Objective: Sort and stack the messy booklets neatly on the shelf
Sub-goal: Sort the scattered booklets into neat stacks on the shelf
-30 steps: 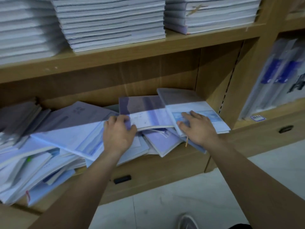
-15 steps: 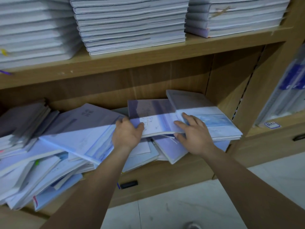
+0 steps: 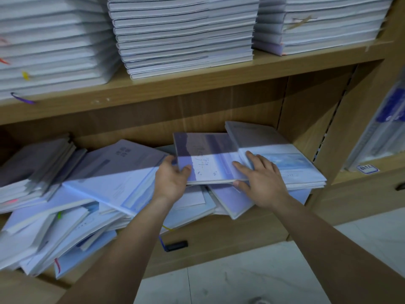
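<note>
- Lavender-and-white booklet (image 3: 210,165) lies atop the jumble on the lower shelf (image 3: 252,227).
- Left hand (image 3: 171,181) grips its left edge; right hand (image 3: 263,183) has slid over from the right-hand stack (image 3: 295,170) and pinches its near corner.
- Two-handed hold now, so probably ready to lift onto that stack.

The middle booklet (image 3: 210,163) has lavender and blue bands above a white patch with dark scribbled marks. The right booklet (image 3: 291,165) shows a pale sky-blue picture on white. The messy booklets (image 3: 105,183) are pale blue and lilac, with a green tab (image 3: 59,215) and a pink tab (image 3: 11,201). The shelf (image 3: 197,86) is tan wood grain, the upper stacks (image 3: 182,34) are white with grey lines, the handle (image 3: 176,245) is black, and the floor (image 3: 252,279) is pale veined tile.
</note>
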